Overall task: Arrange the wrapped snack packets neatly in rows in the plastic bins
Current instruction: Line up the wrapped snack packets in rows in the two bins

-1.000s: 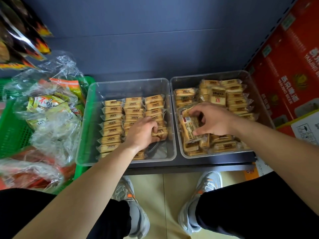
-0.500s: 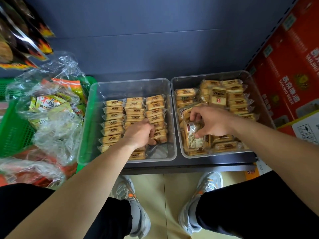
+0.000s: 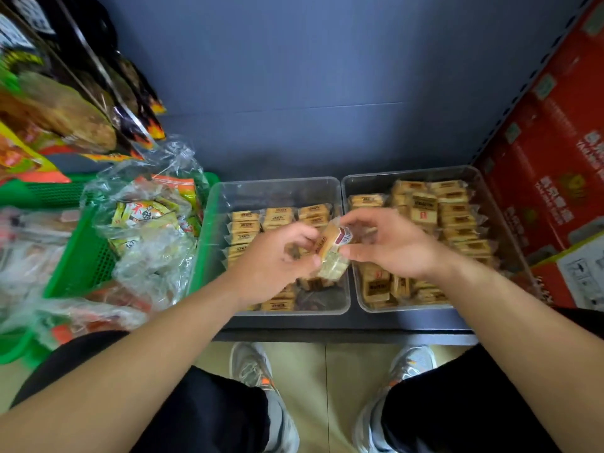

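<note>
Two clear plastic bins stand side by side on a low dark shelf. The left bin holds yellow wrapped snack packets in tidy rows. The right bin holds more packets, stacked at the back and loose at the front. One wrapped packet is held up over the gap between the bins. My left hand pinches it from the left, and my right hand pinches it from the right. My hands hide part of the rows below.
A green basket with clear bags of other snacks sits at the left. Hanging snack bags are above it. Red cartons stand against the right bin. The blue shelf back is behind. My knees and shoes are below the shelf edge.
My right hand lifted a packet out of the right bin and carried it left. My left hand rose from the left bin's rows and took hold of the same packet.
</note>
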Demonstrator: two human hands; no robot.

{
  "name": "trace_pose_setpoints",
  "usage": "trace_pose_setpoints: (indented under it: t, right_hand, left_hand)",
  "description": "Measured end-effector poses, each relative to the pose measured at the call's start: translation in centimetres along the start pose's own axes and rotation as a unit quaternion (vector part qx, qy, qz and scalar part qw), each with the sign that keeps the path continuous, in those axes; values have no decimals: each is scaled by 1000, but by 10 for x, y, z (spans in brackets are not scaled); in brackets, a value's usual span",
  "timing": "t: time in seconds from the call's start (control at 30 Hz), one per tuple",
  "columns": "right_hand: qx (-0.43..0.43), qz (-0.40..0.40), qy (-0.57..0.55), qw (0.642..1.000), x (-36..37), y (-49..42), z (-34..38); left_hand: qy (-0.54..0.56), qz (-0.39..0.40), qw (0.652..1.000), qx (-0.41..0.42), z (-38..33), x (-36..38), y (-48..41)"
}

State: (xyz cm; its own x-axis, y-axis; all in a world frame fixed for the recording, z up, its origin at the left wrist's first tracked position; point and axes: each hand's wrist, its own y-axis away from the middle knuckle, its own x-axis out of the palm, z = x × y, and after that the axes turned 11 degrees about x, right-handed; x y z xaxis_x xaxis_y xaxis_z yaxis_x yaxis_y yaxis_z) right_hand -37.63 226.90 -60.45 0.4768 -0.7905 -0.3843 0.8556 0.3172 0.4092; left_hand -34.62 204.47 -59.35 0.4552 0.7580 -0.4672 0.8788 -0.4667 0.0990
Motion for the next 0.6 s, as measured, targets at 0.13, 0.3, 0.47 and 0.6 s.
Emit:
trace_pose_setpoints:
  t: [0.13,0.3,0.47,0.6]
  right_hand:
    - [-47,-4,-35,998,2,-5,0]
    - [-39,10,3,999,1,-19,9]
    - [-21,43,-45,998,-1,-29,14]
    - [-2,36,-41,999,-4,-39,11]
  left_hand:
    - [167,-23,984,-56,-8,4,2]
    - [182,-149,970,-55,6,-2,-15]
    - [197,-185,962,-47,12,-14,-28]
    - [142,-175,974,-33,21,-15,-34]
